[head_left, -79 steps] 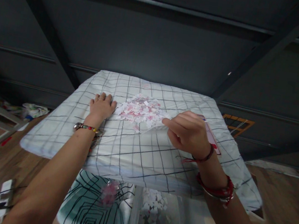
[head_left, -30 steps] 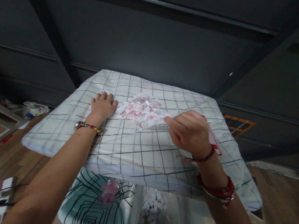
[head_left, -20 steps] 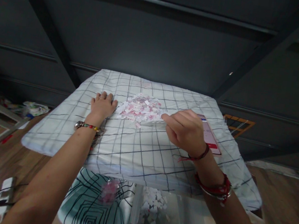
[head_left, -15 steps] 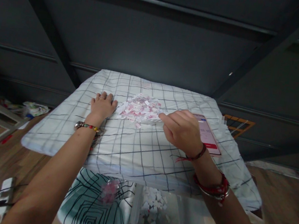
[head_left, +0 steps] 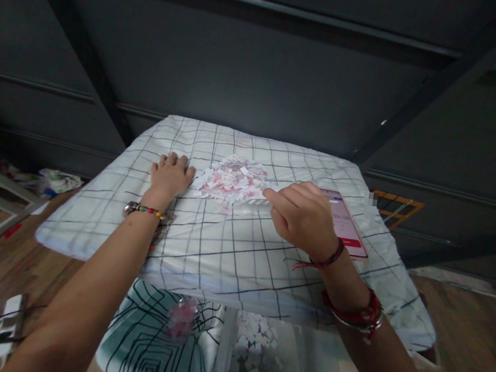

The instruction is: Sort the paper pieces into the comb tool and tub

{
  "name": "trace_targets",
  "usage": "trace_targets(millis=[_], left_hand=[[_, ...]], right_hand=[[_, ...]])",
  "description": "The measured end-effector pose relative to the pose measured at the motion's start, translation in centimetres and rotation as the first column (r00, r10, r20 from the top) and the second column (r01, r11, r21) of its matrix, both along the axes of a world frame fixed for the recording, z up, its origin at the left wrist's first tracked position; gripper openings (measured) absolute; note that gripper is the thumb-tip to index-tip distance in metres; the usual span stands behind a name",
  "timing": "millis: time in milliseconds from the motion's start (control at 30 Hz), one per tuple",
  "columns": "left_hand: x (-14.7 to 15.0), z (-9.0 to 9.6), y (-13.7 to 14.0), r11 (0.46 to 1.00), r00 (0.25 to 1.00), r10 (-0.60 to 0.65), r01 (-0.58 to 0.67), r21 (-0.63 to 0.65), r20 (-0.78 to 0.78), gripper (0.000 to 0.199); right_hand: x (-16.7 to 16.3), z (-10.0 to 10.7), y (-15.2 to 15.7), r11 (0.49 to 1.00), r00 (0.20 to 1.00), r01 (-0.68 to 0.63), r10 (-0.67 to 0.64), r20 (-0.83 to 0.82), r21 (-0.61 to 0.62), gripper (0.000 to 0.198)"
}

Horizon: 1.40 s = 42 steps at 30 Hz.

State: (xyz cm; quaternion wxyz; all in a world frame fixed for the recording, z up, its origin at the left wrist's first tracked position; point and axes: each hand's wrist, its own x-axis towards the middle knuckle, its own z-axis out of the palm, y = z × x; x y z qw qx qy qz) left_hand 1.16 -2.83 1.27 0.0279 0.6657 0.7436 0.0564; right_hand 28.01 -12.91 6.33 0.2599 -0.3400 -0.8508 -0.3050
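A heap of small white and pink paper scraps (head_left: pixel 233 178) lies on the checked white cloth (head_left: pixel 221 244). My left hand (head_left: pixel 170 176) rests flat on the cloth just left of the heap, fingers spread, holding nothing. At the heap's right side, my right hand (head_left: pixel 302 215) is closed around a thin, pale, comb-like strip (head_left: pixel 252 202) with slanted slots. That strip reaches left to the heap's near edge; its other end is hidden in my fingers. Right beside my right hand, partly covered by it, lies a phone (head_left: pixel 346 227) with a lit pink screen.
Below the cloth's front edge stand a clear plastic bin (head_left: pixel 226 355) holding white scraps and a teal patterned cushion (head_left: pixel 152 345) with a pink bundle (head_left: pixel 182 318). A dark panelled wall (head_left: pixel 246 69) rises behind. A power strip (head_left: pixel 9 325) lies on the floor at left.
The comb-like strip at the heap's near edge shows more clearly, its slots now visible. Both hands stay almost where they were.
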Motion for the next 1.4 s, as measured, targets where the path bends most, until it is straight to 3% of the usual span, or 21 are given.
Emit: trace_targets(millis=[300, 567, 867, 1033, 1200, 1400], left_hand=[[0.0, 0.0, 0.1, 1.000, 1.000, 0.001, -0.001, 0.005, -0.002, 0.059], [0.0, 0.0, -0.1, 1.000, 1.000, -0.012, 0.012, 0.015, -0.005, 0.058], [-0.1, 0.0, 0.0, 1.000, 1.000, -0.014, 0.014, 0.005, -0.004, 0.060], [-0.3, -0.2, 0.2, 1.000, 1.000, -0.004, 0.004, -0.006, 0.007, 0.062], [-0.2, -0.1, 0.1, 1.000, 1.000, -0.003, 0.003, 0.003, 0.008, 0.061], [-0.3, -0.3, 0.1, 1.000, 1.000, -0.010, 0.010, 0.021, 0.015, 0.059]], right_hand=[[0.5, 0.3, -0.4, 0.993, 0.993, -0.114, 0.112, -0.040, -0.039, 0.029], [1.6, 0.6, 0.0, 0.998, 0.999, 0.046, -0.046, -0.020, 0.030, 0.025], [2.0, 0.9, -0.1, 1.000, 1.000, 0.026, -0.026, 0.002, 0.012, 0.024], [1.7, 1.1, 0.0, 0.995, 0.998, -0.049, 0.053, 0.045, -0.090, 0.026], [3.9, 1.7, -0.2, 0.973, 0.990, -0.139, 0.132, -0.051, -0.185, 0.027], [3.9, 1.8, 0.0, 0.997, 0.996, 0.031, -0.036, -0.081, -0.067, 0.026]])
